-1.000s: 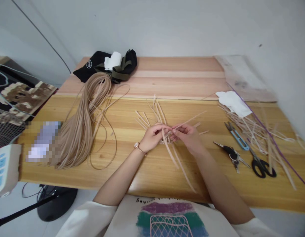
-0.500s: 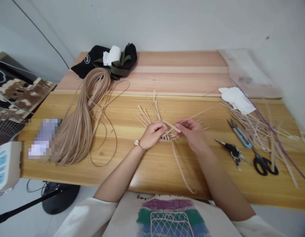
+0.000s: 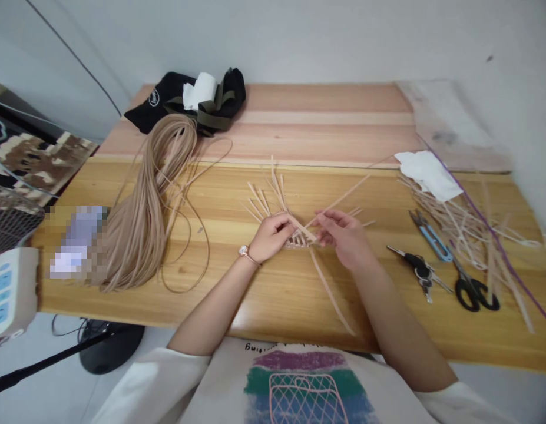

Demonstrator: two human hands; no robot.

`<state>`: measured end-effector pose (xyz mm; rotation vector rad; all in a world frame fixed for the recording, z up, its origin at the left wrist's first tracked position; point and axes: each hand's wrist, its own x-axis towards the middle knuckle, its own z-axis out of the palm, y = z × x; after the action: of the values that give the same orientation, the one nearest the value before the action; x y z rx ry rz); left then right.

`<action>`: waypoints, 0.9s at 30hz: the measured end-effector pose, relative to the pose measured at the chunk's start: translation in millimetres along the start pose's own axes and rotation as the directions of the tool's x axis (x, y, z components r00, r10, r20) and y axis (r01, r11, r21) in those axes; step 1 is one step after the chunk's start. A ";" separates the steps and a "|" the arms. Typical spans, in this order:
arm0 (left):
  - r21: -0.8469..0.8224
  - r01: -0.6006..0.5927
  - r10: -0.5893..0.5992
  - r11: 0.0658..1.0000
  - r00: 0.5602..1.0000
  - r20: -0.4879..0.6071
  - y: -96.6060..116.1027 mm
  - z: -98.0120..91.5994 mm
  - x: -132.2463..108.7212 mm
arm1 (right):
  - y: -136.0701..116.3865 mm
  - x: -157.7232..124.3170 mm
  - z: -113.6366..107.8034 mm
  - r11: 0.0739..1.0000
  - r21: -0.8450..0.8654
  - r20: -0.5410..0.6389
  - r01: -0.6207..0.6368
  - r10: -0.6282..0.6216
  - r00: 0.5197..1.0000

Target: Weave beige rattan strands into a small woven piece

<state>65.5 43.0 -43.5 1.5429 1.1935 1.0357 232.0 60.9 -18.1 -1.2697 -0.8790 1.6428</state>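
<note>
A small woven start of flat tan cane strips lies on the wooden table in front of me, its loose ends fanning out toward the far side and one long strip trailing toward my chest. My left hand, with a watch at the wrist, pinches the strips at the weave's left side. My right hand is closed on a strip at the weave's right side. The two hands are close together over the weave.
A big bundle of tan cane lies at left, a black bag with a paper roll behind it. At right are black scissors, blue snips, keys, a white tissue and several cut strips.
The strip that pointed down toward me a second ago has been folded across the weave between my hands. The camera view has shifted slightly.
</note>
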 end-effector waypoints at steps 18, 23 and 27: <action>0.035 -0.066 0.069 0.997 0.991 -0.116 1.4 5.8 -1.1 | 10.9 -5.6 12.6 0.980 -0.190 0.157 -0.059 0.089 0.984; -0.037 -0.042 0.037 0.998 0.990 -0.135 3.6 7.1 -0.9 | 9.7 -5.7 8.3 0.966 -0.245 0.204 -0.082 0.135 0.970; -0.140 0.023 -0.041 0.990 0.992 -0.123 2.9 6.8 -0.6 | 10.5 -5.5 6.5 0.964 -0.259 0.200 -0.057 0.111 0.974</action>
<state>72.6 41.0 -42.4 1.3634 1.2013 1.1841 224.2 51.6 -24.0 -1.3328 -1.2105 1.8026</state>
